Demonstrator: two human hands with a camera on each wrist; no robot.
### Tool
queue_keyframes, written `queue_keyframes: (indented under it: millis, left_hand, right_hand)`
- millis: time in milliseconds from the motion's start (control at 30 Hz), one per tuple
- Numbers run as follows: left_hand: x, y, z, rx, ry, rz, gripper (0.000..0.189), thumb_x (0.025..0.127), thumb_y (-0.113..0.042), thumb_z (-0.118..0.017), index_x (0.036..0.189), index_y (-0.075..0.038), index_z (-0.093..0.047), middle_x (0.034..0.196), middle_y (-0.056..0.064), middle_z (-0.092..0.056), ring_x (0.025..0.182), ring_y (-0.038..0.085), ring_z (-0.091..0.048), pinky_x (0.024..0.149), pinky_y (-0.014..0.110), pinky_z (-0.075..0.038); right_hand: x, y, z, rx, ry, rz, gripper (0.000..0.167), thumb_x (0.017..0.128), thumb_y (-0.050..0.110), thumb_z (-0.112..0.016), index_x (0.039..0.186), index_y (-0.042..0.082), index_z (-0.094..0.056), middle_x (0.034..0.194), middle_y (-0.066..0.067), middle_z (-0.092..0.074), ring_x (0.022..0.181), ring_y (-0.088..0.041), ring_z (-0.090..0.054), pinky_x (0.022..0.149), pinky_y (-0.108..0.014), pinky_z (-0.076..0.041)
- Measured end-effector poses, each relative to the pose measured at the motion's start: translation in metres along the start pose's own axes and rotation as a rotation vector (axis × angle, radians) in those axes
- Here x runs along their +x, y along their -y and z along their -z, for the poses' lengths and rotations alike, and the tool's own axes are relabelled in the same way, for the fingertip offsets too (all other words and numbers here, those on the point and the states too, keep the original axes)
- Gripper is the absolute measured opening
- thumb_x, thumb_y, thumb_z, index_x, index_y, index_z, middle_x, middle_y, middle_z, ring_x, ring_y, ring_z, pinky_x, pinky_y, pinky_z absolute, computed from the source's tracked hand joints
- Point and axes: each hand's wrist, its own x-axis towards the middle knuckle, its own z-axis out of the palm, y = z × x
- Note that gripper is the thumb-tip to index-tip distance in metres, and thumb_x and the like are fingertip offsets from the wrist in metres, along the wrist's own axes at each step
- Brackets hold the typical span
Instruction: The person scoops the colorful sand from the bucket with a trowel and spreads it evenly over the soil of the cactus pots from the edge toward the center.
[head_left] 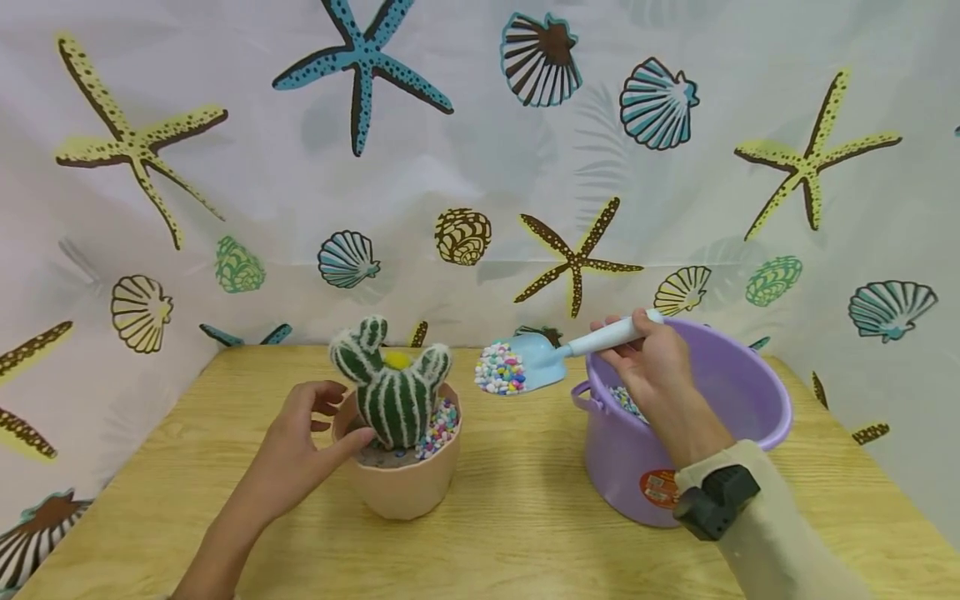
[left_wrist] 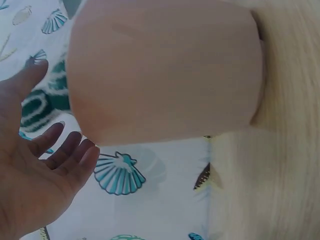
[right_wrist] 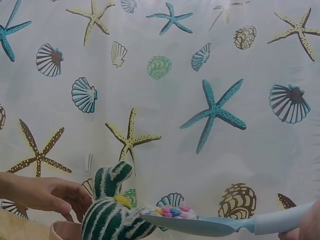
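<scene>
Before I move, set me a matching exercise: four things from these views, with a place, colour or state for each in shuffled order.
Things
1. Scoop
2. Cactus
3. Bucket
4. Left hand

Places, colours, states
A. Purple all round
B. At the rim of the peach pot, holding nothing
C. Held by its handle in the right hand
D. Green with white fuzz

Pairs: 1-C, 2-D, 3-A, 4-B

A blue shovel [head_left: 543,363] bearing colourful pebbles [head_left: 500,369] hangs near the potted cactus [head_left: 396,410].
</scene>
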Motion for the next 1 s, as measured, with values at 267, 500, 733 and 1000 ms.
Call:
queue_keyframes:
  millis: [267, 500, 733, 1000]
  left_hand:
    - [0.006, 0.021, -0.003, -0.099, 0.135, 0.033, 0.078, 0.087, -0.031, -0.07, 0.143, 0.002, -0.026, 0.142, 0.022, -0.035, 0.127, 0.04, -0.038, 0.101, 0.057, -0.037]
    - [0.011, 0.031, 0.0, -0.126, 0.314, 0.021, 0.102, 0.081, -0.032, -0.076, 0.152, -0.002, -0.009, 0.154, 0.026, -0.016, 0.137, 0.051, -0.023, 0.102, 0.065, -0.031]
    - [0.009, 0.032, -0.007, -0.014, 0.269, -0.034, 0.105, 0.078, -0.039, -0.077, 0.152, -0.001, -0.013, 0.149, 0.029, -0.024, 0.136, 0.047, -0.026, 0.104, 0.065, -0.028]
    - [-0.007, 0.01, -0.017, 0.088, 0.232, 0.145, 0.113, 0.081, -0.056, -0.068, 0.151, 0.003, -0.002, 0.148, 0.036, -0.017, 0.132, 0.054, -0.029, 0.102, 0.065, -0.032]
  right_hand:
    - [0.001, -0.007, -0.004, 0.009, -0.005, -0.02, 0.046, 0.105, 0.02, -0.023, 0.15, 0.024, -0.015, 0.156, -0.015, -0.014, 0.142, -0.033, -0.026, 0.116, -0.039, -0.025]
    - [0.001, -0.011, -0.006, -0.005, -0.002, -0.008, 0.048, 0.105, 0.019, -0.023, 0.151, 0.023, -0.013, 0.153, -0.017, -0.016, 0.141, -0.034, -0.028, 0.115, -0.041, -0.026]
    - [0.001, -0.011, -0.008, -0.035, -0.012, 0.01, 0.048, 0.104, 0.019, -0.024, 0.151, 0.021, -0.013, 0.142, -0.017, -0.027, 0.14, -0.034, -0.03, 0.114, -0.04, -0.028]
    - [-0.002, -0.014, -0.01, -0.042, -0.018, 0.017, 0.049, 0.105, 0.019, -0.024, 0.152, 0.023, -0.013, 0.147, -0.018, -0.023, 0.139, -0.033, -0.032, 0.113, -0.04, -0.031]
